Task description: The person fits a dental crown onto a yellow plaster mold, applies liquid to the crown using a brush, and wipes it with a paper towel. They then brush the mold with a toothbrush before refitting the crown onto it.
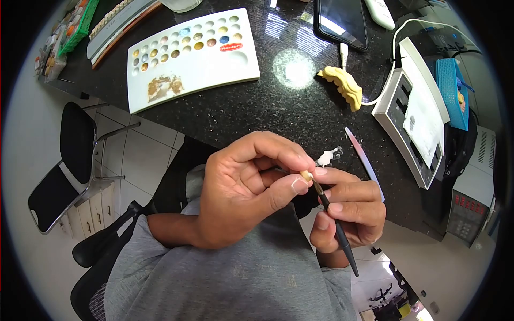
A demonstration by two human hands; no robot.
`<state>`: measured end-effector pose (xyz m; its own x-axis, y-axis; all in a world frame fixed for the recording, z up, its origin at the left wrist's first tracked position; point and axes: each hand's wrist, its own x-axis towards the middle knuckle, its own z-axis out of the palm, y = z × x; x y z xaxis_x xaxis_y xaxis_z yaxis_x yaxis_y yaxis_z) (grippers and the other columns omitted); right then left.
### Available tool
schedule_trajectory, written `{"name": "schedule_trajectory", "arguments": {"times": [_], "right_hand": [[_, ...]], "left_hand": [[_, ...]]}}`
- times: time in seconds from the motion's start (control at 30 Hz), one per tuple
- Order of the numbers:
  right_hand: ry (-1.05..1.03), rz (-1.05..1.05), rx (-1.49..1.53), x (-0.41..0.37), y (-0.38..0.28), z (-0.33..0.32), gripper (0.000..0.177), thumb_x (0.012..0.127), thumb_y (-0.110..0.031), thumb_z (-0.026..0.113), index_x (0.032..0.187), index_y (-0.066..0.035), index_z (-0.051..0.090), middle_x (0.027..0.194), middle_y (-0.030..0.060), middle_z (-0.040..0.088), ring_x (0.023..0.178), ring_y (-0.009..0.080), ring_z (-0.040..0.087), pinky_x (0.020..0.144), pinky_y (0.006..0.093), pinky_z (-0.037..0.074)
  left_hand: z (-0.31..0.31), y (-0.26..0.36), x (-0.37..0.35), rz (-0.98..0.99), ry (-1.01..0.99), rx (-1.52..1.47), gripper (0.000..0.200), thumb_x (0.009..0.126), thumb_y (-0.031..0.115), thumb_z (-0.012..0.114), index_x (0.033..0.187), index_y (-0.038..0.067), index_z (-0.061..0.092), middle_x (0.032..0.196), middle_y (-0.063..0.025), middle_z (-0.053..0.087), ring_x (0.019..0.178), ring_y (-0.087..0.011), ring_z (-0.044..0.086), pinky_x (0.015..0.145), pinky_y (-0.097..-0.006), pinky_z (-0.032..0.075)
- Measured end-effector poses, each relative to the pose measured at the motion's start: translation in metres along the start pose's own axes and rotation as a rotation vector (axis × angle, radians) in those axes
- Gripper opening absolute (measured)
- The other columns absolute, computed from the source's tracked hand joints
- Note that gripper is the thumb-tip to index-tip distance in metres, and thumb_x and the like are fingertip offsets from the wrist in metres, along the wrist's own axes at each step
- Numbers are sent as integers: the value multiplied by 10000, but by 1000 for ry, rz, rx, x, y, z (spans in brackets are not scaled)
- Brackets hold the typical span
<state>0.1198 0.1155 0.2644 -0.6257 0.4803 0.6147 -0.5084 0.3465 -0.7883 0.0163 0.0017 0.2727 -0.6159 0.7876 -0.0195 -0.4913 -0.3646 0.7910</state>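
Between the thumb and fingertips of my left hand (241,182) is a small, cream-coloured dental crown (305,175). My right hand (356,206) grips a slim brush (342,243) with a dark, tapered handle and a brownish ferrule. The brush tip points up and left and meets the crown, or lies very close to it; fingers partly hide the contact. Both hands are close together in front of my body, at the near edge of the counter. Just beyond them, a white smear of paste or powder (325,158) lies on the dark counter.
On the black speckled counter (241,115) are a palette with colour wells (214,72), a yellow dental model (342,85), a nail file (361,152), a phone (341,24) and a tissue-topped white device (399,99). A blue basket (448,93) stands right; a chair (80,134) stands left.
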Motion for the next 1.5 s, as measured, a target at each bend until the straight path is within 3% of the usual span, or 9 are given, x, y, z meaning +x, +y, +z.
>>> {"name": "schedule_trajectory", "arguments": {"times": [0.4,0.53,0.6,0.67,0.8,1.13,1.3,1.43,1.5], "right_hand": [[41,-46,-18,-1,-4,-16,304,749,-10,695,982,50,509,869,198,576,809,327,655,708,393,589],[52,-110,-290,18,-28,-71,499,968,-403,359,1176,42,442,718,240,622,681,301,652,623,408,566],[190,-34,-858,38,-41,-93,366,936,-293,509,1019,51,604,874,216,664,782,281,673,739,362,543],[-112,-16,-1255,62,-42,-118,325,794,-117,686,1075,28,613,1046,177,650,1046,334,604,876,358,472],[-259,40,-1339,77,-27,-134,310,795,-142,680,1077,-25,626,1109,207,614,1086,365,568,894,404,455],[-326,270,-1300,114,-5,-164,248,828,-207,629,991,-21,625,930,244,630,828,376,626,729,388,489],[-36,195,-1044,111,-8,-157,125,777,-74,664,866,-4,610,844,127,669,771,185,645,699,291,476],[143,300,-1019,101,-41,-122,102,761,-45,682,833,-5,622,793,108,657,733,157,629,678,262,471],[145,110,-1093,92,-49,-103,97,754,-32,696,830,-8,643,764,94,651,677,128,601,642,240,460]], "left_hand": [[3,6,0,-49,41,60,144,842,-38,571,961,14,507,970,-147,550,815,-134,598,717,-241,524],[0,4,-1,15,20,-18,164,819,-108,557,958,-28,528,986,-168,568,858,-148,615,754,-248,551],[2,3,1,31,-39,-13,164,822,-104,556,960,-20,529,987,-164,568,857,-142,614,752,-243,550],[6,5,5,60,-77,0,164,825,-100,555,962,-13,529,988,-160,569,857,-136,614,750,-238,549],[21,6,18,79,-141,-11,164,831,-87,561,971,-7,528,992,-147,570,857,-132,613,759,-243,545],[40,9,42,115,-152,-88,160,853,-36,573,1007,-15,535,1024,-156,586,893,-140,616,790,-252,533],[45,10,48,38,-115,-98,143,854,2,594,984,21,538,1022,-108,566,865,-105,597,779,-219,511],[44,7,50,112,-123,-61,142,844,-10,606,966,21,540,1010,-109,564,858,-118,603,762,-229,526],[45,4,51,158,-133,-47,143,841,-22,604,961,19,538,1007,-112,562,855,-120,605,758,-230,529]]}}
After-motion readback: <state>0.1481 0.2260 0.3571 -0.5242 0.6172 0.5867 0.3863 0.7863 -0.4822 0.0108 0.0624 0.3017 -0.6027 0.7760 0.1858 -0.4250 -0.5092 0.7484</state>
